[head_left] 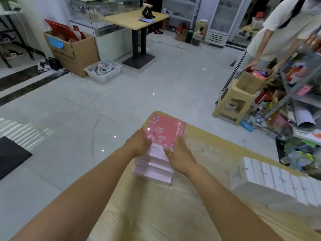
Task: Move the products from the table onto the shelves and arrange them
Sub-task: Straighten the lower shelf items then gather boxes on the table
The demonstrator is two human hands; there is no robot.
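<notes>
Pink boxes [153, 164], seemingly four, sit stacked on the table [212, 153]; left hand [139, 144] and right hand [179, 153] clasp the stack's sides, arms outstretched.

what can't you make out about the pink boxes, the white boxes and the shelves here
- pink boxes, head view: the number in the stack is unclear because the left hand and right hand cover its top. The print is too blurred to read.
- white boxes: the row is cut off by the right edge.
- shelves: cut off by the right edge, and the goods on them are a blur.
- right hand's grip: its fingertips are hidden past the box edge.
</notes>
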